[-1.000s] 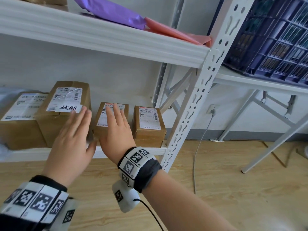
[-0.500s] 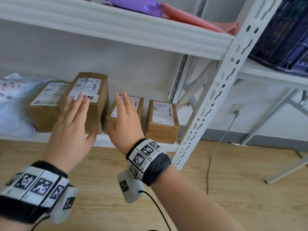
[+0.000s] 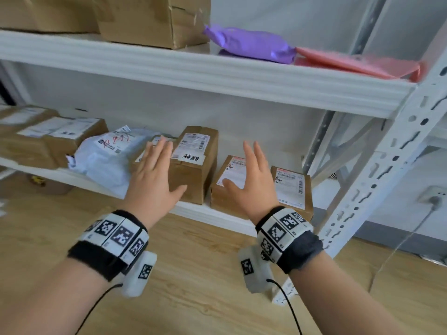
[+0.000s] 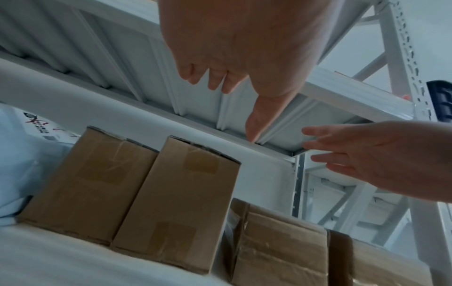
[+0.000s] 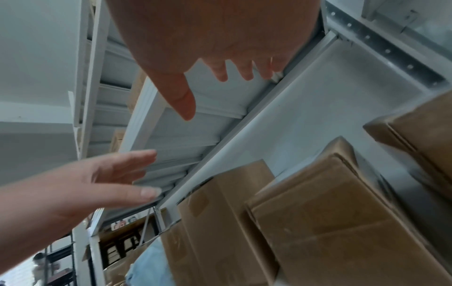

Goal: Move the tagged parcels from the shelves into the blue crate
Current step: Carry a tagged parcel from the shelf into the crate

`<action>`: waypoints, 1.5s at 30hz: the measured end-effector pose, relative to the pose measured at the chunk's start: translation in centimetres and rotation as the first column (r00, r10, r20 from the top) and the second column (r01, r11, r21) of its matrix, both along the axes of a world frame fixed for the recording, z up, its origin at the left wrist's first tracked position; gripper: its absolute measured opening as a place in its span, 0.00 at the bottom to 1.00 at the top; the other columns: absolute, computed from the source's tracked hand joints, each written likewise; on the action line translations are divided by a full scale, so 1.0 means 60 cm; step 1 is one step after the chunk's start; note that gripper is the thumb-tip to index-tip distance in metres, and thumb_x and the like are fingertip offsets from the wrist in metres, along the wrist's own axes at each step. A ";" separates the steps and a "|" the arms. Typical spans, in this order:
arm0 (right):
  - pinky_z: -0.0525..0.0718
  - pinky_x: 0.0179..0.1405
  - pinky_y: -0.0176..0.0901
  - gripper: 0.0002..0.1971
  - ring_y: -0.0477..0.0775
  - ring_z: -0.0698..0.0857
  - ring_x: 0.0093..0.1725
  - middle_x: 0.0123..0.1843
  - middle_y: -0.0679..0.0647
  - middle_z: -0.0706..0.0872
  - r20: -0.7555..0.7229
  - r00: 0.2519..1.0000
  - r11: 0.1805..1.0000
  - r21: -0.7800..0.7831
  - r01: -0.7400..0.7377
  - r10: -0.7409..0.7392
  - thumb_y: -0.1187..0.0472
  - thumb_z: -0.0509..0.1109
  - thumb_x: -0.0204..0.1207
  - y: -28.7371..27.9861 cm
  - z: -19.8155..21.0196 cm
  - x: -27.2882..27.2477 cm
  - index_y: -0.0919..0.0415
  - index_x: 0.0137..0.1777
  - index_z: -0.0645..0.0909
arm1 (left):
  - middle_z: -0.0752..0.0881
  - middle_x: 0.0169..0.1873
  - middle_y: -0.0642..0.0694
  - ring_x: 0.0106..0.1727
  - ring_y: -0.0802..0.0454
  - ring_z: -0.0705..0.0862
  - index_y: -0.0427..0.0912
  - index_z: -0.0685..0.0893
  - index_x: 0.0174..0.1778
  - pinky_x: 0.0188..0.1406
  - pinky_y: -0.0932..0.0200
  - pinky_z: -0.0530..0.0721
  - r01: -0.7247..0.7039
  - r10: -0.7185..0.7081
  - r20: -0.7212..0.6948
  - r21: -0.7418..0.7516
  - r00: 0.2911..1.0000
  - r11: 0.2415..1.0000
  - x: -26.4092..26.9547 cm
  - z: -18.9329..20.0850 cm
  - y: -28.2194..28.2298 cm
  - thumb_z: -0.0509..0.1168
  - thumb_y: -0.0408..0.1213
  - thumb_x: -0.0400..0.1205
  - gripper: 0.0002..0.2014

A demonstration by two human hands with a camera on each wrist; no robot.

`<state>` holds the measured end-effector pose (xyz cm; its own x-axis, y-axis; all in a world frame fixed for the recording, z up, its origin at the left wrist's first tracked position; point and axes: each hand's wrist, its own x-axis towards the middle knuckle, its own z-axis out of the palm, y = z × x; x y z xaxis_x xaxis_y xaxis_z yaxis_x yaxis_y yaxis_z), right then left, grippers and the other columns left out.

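Note:
A tall cardboard parcel (image 3: pixel 197 170) with a handwritten white tag (image 3: pixel 191 157) stands on the lower shelf (image 3: pixel 212 213). My left hand (image 3: pixel 157 170) hovers open at the parcel's left front, fingers straight, partly covering a lower box (image 3: pixel 140 158) behind it. My right hand (image 3: pixel 251 170) is open over a small labelled box (image 3: pixel 226 180) just right of the tagged parcel. Neither hand holds anything. In the left wrist view the tagged parcel (image 4: pixel 176 203) stands below the left hand (image 4: pixel 232 58), apart from the fingers. The right wrist view shows the right hand (image 5: pixel 208 48) above brown boxes.
A second small box (image 3: pixel 290 187) sits at the shelf's right end beside the perforated upright (image 3: pixel 377 184). A white poly bag (image 3: pixel 106 155) and more boxes (image 3: pixel 48 139) lie to the left. The upper shelf carries cartons, a purple mailer (image 3: pixel 249 43) and a pink mailer (image 3: pixel 358 64).
The view has swung left and up. My hands have spread apart: the left slid off the tag to the parcel's left side, and the right stays over the small box.

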<state>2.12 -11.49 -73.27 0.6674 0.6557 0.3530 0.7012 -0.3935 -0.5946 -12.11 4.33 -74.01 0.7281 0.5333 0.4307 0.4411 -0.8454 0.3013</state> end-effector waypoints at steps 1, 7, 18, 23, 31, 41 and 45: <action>0.55 0.83 0.60 0.45 0.57 0.47 0.86 0.87 0.55 0.44 -0.002 1.000 1.000 -0.008 0.012 -0.012 0.50 0.71 0.75 0.004 0.004 0.004 0.51 0.85 0.47 | 0.42 0.85 0.50 0.86 0.49 0.42 0.45 0.46 0.86 0.84 0.48 0.49 -0.003 0.003 -0.002 -0.012 1.000 1.000 0.001 -0.002 0.008 0.70 0.52 0.78 0.48; 0.53 0.84 0.57 0.46 0.58 0.47 0.86 0.87 0.54 0.45 -0.045 0.997 0.997 -0.053 0.056 -0.058 0.49 0.73 0.75 0.048 -0.015 -0.012 0.47 0.85 0.46 | 0.42 0.86 0.47 0.86 0.43 0.45 0.52 0.46 0.85 0.83 0.42 0.54 0.018 -0.022 -0.069 -0.056 0.997 0.998 0.005 -0.035 0.067 0.71 0.55 0.76 0.49; 0.40 0.84 0.50 0.47 0.59 0.40 0.85 0.87 0.58 0.45 -0.001 0.983 0.967 -0.178 0.183 -0.186 0.52 0.70 0.75 0.204 -0.068 -0.066 0.51 0.85 0.42 | 0.47 0.85 0.45 0.85 0.39 0.45 0.60 0.51 0.84 0.81 0.47 0.38 0.284 -0.252 -0.255 0.094 0.933 0.954 0.108 -0.046 0.183 0.55 0.68 0.77 0.40; 0.50 0.84 0.51 0.42 0.54 0.47 0.86 0.87 0.53 0.49 -0.017 0.950 0.933 -0.191 0.304 -0.313 0.54 0.69 0.77 0.223 -0.075 -0.075 0.57 0.85 0.49 | 0.56 0.84 0.41 0.84 0.42 0.58 0.52 0.55 0.84 0.83 0.46 0.42 0.353 -0.310 -0.247 0.155 0.918 0.923 0.113 -0.061 0.194 0.53 0.65 0.80 0.38; 0.51 0.84 0.49 0.40 0.49 0.49 0.85 0.87 0.50 0.51 -0.001 0.928 0.897 -0.256 0.360 -0.373 0.50 0.69 0.78 0.228 -0.055 -0.091 0.56 0.85 0.52 | 0.48 0.85 0.38 0.83 0.36 0.58 0.49 0.48 0.85 0.82 0.48 0.40 0.381 -0.362 -0.205 0.063 0.909 0.922 0.102 -0.055 0.186 0.52 0.57 0.86 0.35; 0.60 0.82 0.43 0.38 0.47 0.58 0.83 0.85 0.49 0.57 -0.081 0.888 0.879 -0.207 0.430 -0.454 0.54 0.72 0.76 0.218 -0.044 -0.134 0.57 0.84 0.59 | 0.60 0.82 0.36 0.77 0.35 0.71 0.40 0.63 0.82 0.78 0.46 0.42 0.471 -0.467 -0.084 0.036 0.880 0.881 0.072 -0.070 0.181 0.68 0.49 0.80 0.37; 0.61 0.79 0.37 0.34 0.44 0.62 0.82 0.83 0.48 0.63 -0.209 0.869 0.893 -0.081 0.442 -0.449 0.56 0.72 0.77 0.212 -0.037 -0.153 0.56 0.81 0.64 | 0.49 0.85 0.40 0.83 0.36 0.60 0.41 0.55 0.85 0.78 0.52 0.39 0.532 -0.532 -0.025 -0.006 0.846 0.847 0.067 -0.081 0.187 0.63 0.48 0.84 0.37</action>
<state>-7.04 1.23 -75.48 0.9484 0.2788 0.1511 0.3026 -0.6533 -0.6940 -8.10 15.52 -78.84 0.9106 0.0604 0.4089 -0.0693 -0.9530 0.2950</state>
